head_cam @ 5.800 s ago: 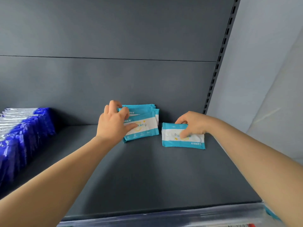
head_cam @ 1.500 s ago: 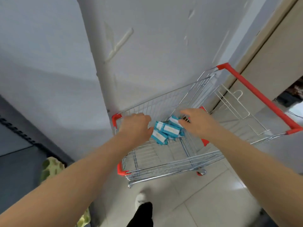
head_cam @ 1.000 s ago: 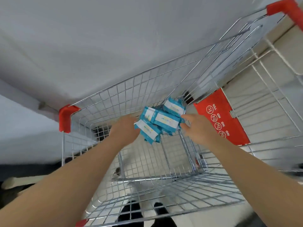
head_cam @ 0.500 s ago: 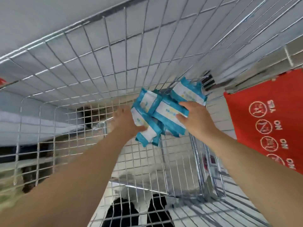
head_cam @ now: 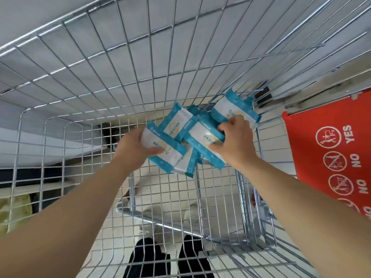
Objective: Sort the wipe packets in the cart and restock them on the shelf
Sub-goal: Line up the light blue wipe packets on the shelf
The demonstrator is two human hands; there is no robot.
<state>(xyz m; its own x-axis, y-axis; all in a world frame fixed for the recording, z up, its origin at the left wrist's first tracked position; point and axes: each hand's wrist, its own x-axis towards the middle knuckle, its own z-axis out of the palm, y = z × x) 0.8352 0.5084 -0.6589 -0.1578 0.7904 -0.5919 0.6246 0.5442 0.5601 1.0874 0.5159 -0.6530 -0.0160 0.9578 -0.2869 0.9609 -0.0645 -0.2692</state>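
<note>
Several teal-and-white wipe packets lie in a loose pile on the floor of the wire cart (head_cam: 84, 81). My left hand (head_cam: 132, 149) grips the front-left packet (head_cam: 160, 147), thumb across its face. My right hand (head_cam: 234, 143) pinches the middle packet (head_cam: 202, 137) between thumb and fingers. Another packet (head_cam: 176, 122) lies between them toward the back. One more packet (head_cam: 230, 108) sits behind my right hand in the cart's far corner. Further packets are partly hidden under the pile.
The cart's wire walls rise all around, with a grey wall behind. A red child-seat flap (head_cam: 329, 149) with YES/NO pictograms hangs at the right. Tiled floor and my dark shoes (head_cam: 148, 257) show through the mesh.
I turned from the shelf to the cart and leaned in. Both hands reached the pile and now hold packets; the view has closed in on the cart floor.
</note>
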